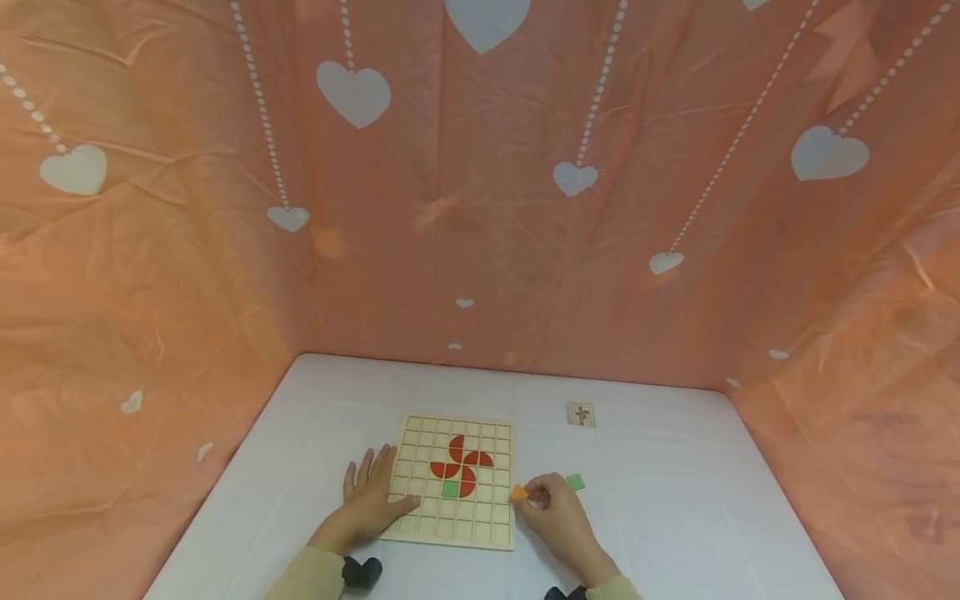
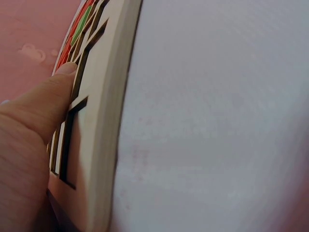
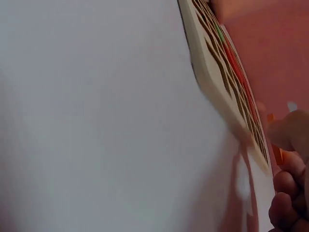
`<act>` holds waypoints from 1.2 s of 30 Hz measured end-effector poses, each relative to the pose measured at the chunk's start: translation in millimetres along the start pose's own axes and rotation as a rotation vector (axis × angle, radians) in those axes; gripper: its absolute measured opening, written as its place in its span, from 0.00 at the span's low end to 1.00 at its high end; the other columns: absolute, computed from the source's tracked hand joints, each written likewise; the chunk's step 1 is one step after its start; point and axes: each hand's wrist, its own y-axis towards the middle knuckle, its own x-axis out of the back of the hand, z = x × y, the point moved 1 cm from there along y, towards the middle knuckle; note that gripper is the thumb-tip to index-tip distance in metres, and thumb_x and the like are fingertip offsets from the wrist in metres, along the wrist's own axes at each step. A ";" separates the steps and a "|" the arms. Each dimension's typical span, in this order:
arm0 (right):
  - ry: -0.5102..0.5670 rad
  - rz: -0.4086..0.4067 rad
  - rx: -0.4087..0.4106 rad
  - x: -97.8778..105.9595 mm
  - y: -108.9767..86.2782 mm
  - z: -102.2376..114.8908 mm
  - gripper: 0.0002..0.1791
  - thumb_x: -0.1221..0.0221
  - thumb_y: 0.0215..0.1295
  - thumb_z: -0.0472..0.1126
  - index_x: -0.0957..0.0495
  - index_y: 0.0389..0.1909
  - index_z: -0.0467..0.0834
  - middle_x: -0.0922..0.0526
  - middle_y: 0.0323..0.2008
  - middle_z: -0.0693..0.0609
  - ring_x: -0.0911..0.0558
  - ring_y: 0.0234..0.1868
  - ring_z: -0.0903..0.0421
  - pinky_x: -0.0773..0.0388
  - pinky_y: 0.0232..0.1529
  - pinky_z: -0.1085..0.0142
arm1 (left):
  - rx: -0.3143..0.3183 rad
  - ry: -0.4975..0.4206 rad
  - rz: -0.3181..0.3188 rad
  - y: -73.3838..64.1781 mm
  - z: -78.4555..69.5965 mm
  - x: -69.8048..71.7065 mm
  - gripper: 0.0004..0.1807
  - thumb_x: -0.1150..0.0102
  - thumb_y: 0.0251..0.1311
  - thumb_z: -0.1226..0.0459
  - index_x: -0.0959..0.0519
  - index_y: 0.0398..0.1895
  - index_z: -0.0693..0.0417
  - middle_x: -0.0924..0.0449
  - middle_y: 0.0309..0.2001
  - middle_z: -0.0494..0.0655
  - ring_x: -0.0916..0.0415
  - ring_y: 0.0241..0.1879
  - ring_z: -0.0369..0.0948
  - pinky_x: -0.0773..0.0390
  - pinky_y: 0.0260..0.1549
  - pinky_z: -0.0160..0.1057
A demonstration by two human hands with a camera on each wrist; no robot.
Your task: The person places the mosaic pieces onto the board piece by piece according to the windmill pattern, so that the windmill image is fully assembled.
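A wooden grid board lies on the white table, holding several red quarter-round tiles in a pinwheel and one green square tile. My left hand rests on the board's left side, fingers spread and thumb over the grid; the left wrist view shows the thumb on the board. Beside the board's right edge, my right hand pinches an orange tile between thumb and fingertips. In the right wrist view the orange tile is partly hidden by the thumb.
A loose green tile lies on the table just beyond my right hand. Farther back sits a small pattern card with a pinwheel picture. An orange curtain with white hearts encloses the table at the back and sides.
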 end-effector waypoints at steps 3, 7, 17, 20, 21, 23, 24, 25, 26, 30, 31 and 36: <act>0.002 0.056 0.066 -16.6 1.8 14.4 0.13 0.32 0.58 0.49 0.23 0.36 0.48 0.27 0.35 0.59 0.28 0.35 0.61 0.26 0.35 0.68 | -0.003 0.000 -0.002 0.6 1.4 -0.5 0.58 0.35 0.54 0.43 0.54 0.75 0.66 0.59 0.75 0.64 0.73 0.73 0.60 0.79 0.65 0.60; -0.023 0.100 0.142 -37.8 2.7 33.2 0.12 0.33 0.59 0.50 0.23 0.36 0.49 0.27 0.35 0.60 0.28 0.34 0.64 0.25 0.36 0.68 | -0.011 0.009 -0.003 0.9 2.3 -0.7 0.58 0.35 0.54 0.42 0.54 0.75 0.66 0.59 0.75 0.64 0.72 0.73 0.60 0.79 0.65 0.60; -0.115 0.124 0.213 -66.0 8.4 62.7 0.11 0.32 0.57 0.49 0.18 0.36 0.47 0.27 0.32 0.63 0.28 0.34 0.64 0.25 0.38 0.65 | -0.013 -0.004 -0.010 -1.4 1.5 0.1 0.58 0.34 0.53 0.43 0.53 0.74 0.67 0.57 0.74 0.65 0.71 0.73 0.61 0.79 0.65 0.60; -0.133 0.117 0.227 -69.0 9.3 65.1 0.10 0.32 0.57 0.49 0.18 0.36 0.48 0.26 0.33 0.64 0.26 0.35 0.64 0.24 0.40 0.64 | -0.009 -0.003 -0.006 -1.7 0.9 0.6 0.58 0.34 0.53 0.43 0.53 0.74 0.67 0.57 0.75 0.65 0.72 0.73 0.61 0.79 0.65 0.60; -0.137 0.114 0.230 -69.7 9.5 65.4 0.11 0.32 0.57 0.49 0.18 0.36 0.49 0.26 0.33 0.64 0.26 0.35 0.64 0.24 0.41 0.64 | -0.008 -0.001 -0.005 -1.6 0.9 0.6 0.58 0.34 0.53 0.43 0.53 0.74 0.67 0.57 0.75 0.65 0.71 0.73 0.61 0.79 0.65 0.60; -0.141 0.111 0.232 -70.7 9.8 65.2 0.11 0.32 0.57 0.49 0.18 0.36 0.49 0.26 0.33 0.65 0.26 0.35 0.65 0.24 0.41 0.64 | -0.007 0.004 -0.002 -1.3 0.6 0.5 0.58 0.34 0.53 0.43 0.53 0.74 0.67 0.57 0.75 0.65 0.71 0.73 0.61 0.79 0.65 0.60; -0.143 0.111 0.232 -71.0 9.9 65.1 0.11 0.32 0.56 0.49 0.18 0.37 0.49 0.26 0.33 0.65 0.26 0.36 0.65 0.24 0.42 0.64 | -0.008 0.005 -0.002 -1.2 0.4 0.4 0.58 0.34 0.53 0.43 0.53 0.74 0.67 0.57 0.75 0.65 0.71 0.73 0.61 0.79 0.65 0.60; -0.143 0.111 0.230 -71.3 10.0 65.0 0.11 0.32 0.56 0.48 0.18 0.37 0.49 0.26 0.33 0.64 0.26 0.36 0.65 0.24 0.41 0.64 | -0.008 0.006 -0.003 -1.3 0.1 0.6 0.58 0.34 0.53 0.43 0.53 0.74 0.67 0.57 0.75 0.65 0.71 0.73 0.61 0.78 0.65 0.60; -0.143 0.112 0.227 -71.6 10.2 64.9 0.11 0.32 0.56 0.48 0.18 0.37 0.49 0.26 0.33 0.64 0.26 0.36 0.65 0.24 0.42 0.64 | -0.009 0.007 -0.004 -1.4 -0.2 0.8 0.58 0.35 0.53 0.43 0.53 0.74 0.67 0.57 0.74 0.65 0.71 0.73 0.61 0.78 0.65 0.61; -0.137 0.121 0.211 -72.0 10.7 65.5 0.10 0.33 0.57 0.47 0.18 0.38 0.49 0.26 0.34 0.64 0.26 0.36 0.64 0.24 0.43 0.63 | -0.015 0.007 -0.009 -1.8 -0.9 1.5 0.57 0.34 0.54 0.43 0.53 0.74 0.68 0.56 0.74 0.66 0.70 0.73 0.61 0.78 0.65 0.61; -0.135 0.123 0.208 -72.1 10.7 65.6 0.09 0.33 0.58 0.46 0.18 0.38 0.49 0.26 0.34 0.64 0.26 0.37 0.64 0.24 0.43 0.63 | -0.015 0.006 -0.010 -1.9 -0.9 1.6 0.57 0.34 0.54 0.43 0.53 0.74 0.68 0.56 0.74 0.66 0.70 0.73 0.61 0.78 0.65 0.61; -0.132 0.124 0.199 -71.2 9.7 66.6 0.08 0.35 0.60 0.46 0.18 0.38 0.48 0.26 0.34 0.64 0.26 0.37 0.64 0.24 0.42 0.63 | -0.014 0.000 -0.011 -2.7 -1.1 1.8 0.57 0.34 0.53 0.44 0.53 0.74 0.68 0.56 0.74 0.66 0.71 0.73 0.61 0.78 0.65 0.61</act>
